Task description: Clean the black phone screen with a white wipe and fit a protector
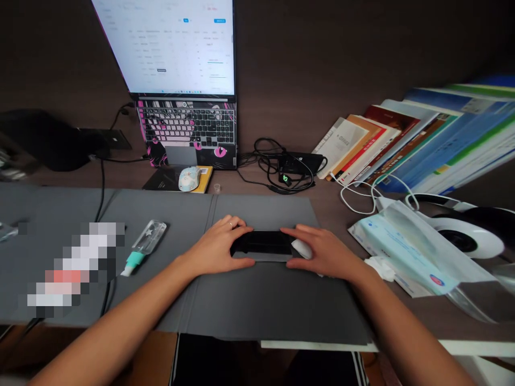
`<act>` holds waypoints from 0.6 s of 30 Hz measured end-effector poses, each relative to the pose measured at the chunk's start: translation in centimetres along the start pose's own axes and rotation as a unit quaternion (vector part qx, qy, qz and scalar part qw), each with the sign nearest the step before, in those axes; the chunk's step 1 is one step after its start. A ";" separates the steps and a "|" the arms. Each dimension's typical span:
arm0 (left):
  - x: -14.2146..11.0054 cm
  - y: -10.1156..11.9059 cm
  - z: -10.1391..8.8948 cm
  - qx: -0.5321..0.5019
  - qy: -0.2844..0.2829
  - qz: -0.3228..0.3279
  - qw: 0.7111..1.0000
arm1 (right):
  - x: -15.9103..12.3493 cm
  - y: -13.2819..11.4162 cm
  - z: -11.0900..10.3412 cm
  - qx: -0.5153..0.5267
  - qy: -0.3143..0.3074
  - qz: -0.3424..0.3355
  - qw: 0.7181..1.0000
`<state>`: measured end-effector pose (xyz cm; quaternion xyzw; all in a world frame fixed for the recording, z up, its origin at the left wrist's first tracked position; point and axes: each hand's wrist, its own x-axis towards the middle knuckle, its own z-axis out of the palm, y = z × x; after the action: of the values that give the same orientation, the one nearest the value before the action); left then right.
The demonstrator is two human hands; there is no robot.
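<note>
A black phone [262, 242] lies flat on a grey desk mat [257, 305] in front of me. My left hand [219, 246] grips its left end, thumb under the near edge and fingers curled over the far edge. My right hand [322, 249] closes on the right end and also has a small white pad or wipe [301, 248] tucked under its fingers. Both forearms reach in from the bottom of the view.
An open laptop [189, 123] with a pink-patterned keyboard stands at the back, a mouse [189, 178] before it. A small spray bottle [145, 245] lies left. Tangled cables [281, 166], stacked books [402, 142], a pack of masks [406, 249] and white headphones [470, 236] sit right.
</note>
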<state>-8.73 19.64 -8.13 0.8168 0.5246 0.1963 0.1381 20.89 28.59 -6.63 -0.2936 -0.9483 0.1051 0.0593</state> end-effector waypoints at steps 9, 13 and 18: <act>-1.5 -1.2 -1.7 -0.016 -0.008 -0.007 1.000 | 0.1 0.1 0.2 -0.002 -0.003 0.001 1.000; -2.2 -2.0 -2.5 -0.016 -0.013 -0.002 1.000 | 0.1 0.1 0.2 0.005 -0.006 -0.001 1.000; -2.1 -2.0 -2.4 -0.020 -0.023 -0.003 1.000 | 0.1 0.0 0.2 0.002 -0.005 0.001 1.000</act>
<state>-12.24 18.63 -7.21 0.8165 0.5200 0.1874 0.1667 20.76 28.61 -6.81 -0.2943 -0.9479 0.1089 0.0554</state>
